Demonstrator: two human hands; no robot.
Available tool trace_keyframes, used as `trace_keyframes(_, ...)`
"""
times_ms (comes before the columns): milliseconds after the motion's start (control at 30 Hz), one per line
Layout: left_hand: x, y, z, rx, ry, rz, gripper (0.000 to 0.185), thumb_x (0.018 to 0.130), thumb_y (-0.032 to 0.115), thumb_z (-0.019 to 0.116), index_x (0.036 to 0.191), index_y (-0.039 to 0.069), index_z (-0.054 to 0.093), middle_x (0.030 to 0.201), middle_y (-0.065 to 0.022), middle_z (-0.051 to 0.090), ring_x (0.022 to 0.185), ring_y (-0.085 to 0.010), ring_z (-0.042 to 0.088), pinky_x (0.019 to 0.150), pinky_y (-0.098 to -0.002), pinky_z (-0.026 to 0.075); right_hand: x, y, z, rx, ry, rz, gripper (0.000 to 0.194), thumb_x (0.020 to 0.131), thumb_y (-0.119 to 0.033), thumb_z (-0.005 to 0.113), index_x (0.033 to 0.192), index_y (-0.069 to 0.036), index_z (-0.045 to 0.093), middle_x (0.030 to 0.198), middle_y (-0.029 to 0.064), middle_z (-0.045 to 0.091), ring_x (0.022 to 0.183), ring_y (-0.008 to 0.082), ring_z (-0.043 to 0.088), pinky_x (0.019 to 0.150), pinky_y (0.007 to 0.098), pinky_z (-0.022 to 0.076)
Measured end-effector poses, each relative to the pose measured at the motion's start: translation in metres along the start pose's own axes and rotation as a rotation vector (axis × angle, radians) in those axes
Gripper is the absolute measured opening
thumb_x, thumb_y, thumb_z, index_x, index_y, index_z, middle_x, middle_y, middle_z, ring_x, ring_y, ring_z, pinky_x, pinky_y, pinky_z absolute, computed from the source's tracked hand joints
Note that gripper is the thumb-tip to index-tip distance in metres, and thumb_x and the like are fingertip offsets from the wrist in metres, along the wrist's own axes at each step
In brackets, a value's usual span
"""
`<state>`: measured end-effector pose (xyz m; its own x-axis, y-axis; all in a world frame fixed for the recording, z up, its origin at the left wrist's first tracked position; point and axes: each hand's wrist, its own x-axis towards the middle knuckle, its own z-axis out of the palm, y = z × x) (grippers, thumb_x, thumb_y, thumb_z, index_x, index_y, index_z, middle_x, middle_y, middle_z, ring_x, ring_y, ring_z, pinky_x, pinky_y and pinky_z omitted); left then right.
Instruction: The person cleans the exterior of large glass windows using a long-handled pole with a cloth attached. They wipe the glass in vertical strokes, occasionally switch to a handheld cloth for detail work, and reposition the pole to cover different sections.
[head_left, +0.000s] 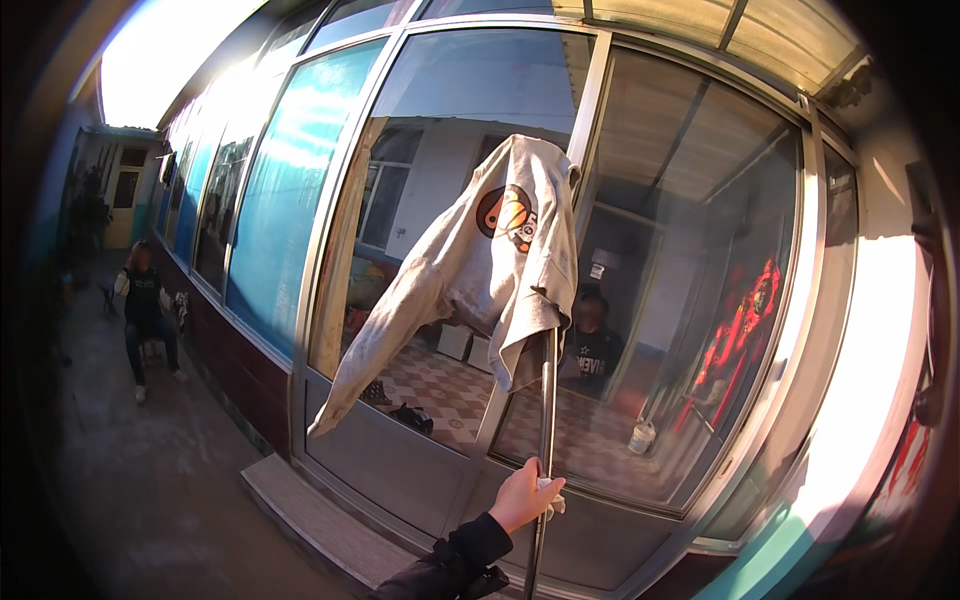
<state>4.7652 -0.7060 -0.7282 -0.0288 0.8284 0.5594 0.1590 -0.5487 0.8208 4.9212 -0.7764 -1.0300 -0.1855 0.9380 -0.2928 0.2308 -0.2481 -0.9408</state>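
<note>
My left hand is closed around a long metal pole, low in the picture. A crumpled white scrap shows at the pole beside my fingers. From the upper part of the pole hangs a light grey long-sleeved sweatshirt with a round cartoon print. One sleeve trails down to the left, and the pole's top is hidden by the cloth. My right hand is out of view.
Behind the sweatshirt stand glazed metal-framed doors. A low step lies below them. A person sits at the far left by the wall. A white bucket shows through the glass.
</note>
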Motion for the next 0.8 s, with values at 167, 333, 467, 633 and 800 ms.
trace_keyframes(167,0.079,-0.001,-0.054,-0.014,0.057,0.292,0.032,0.086,0.023,0.067,0.088,0.003,0.042,0.069,-0.0113,0.058,0.064,-0.023,0.062,0.058,-0.0341,0.046,0.041,-0.034,0.037,0.075,-0.032,-0.014,0.03,0.084,-0.03,0.073,0.081,-0.007,0.053,0.063,0.0028,0.052,0.053,0.0126,0.05,0.05,0.031,0.0428)
trace_keyframes(333,0.154,-0.009,-0.096,-0.223,-0.085,0.342,0.031,0.088,0.013,0.066,0.107,0.001,0.044,0.079,-0.006,0.057,0.069,-0.0136,0.062,0.062,-0.0279,0.05,0.091,-0.093,0.077,0.16,-0.055,-0.047,0.03,0.085,-0.029,0.071,0.079,-0.007,0.052,0.06,0.0021,0.05,0.051,0.0121,0.049,0.049,0.0305,0.0416)
trace_keyframes(467,0.177,-0.024,-0.123,-0.227,-0.193,0.335,0.049,0.089,0.012,0.065,0.131,0.002,0.041,0.083,-0.0022,0.057,0.076,-0.0089,0.058,0.068,-0.025,0.049,0.121,-0.148,0.101,0.224,-0.093,-0.077,0.03,0.087,-0.028,0.071,0.078,-0.007,0.051,0.058,0.0016,0.048,0.049,0.0117,0.047,0.047,0.0302,0.0408)
trace_keyframes(633,0.207,-0.026,-0.151,-0.137,-0.134,0.345,0.045,0.087,0.016,0.065,0.127,0.004,0.048,0.083,-0.0066,0.06,0.072,-0.0141,0.057,0.067,-0.0289,0.047,0.131,-0.211,0.123,0.317,-0.109,-0.104,0.031,0.088,-0.027,0.069,0.076,-0.008,0.049,0.056,0.001,0.046,0.047,0.0112,0.046,0.046,0.0297,0.0396)
trace_keyframes(800,0.246,-0.013,-0.171,-0.108,-0.106,0.415,0.04,0.086,0.018,0.063,0.122,0.004,0.051,0.079,-0.0101,0.06,0.068,-0.0195,0.057,0.066,-0.0318,0.047,0.118,-0.276,0.141,0.451,-0.099,-0.167,0.032,0.09,-0.026,0.068,0.075,-0.008,0.047,0.053,0.0004,0.043,0.045,0.0107,0.044,0.044,0.0292,0.0385)
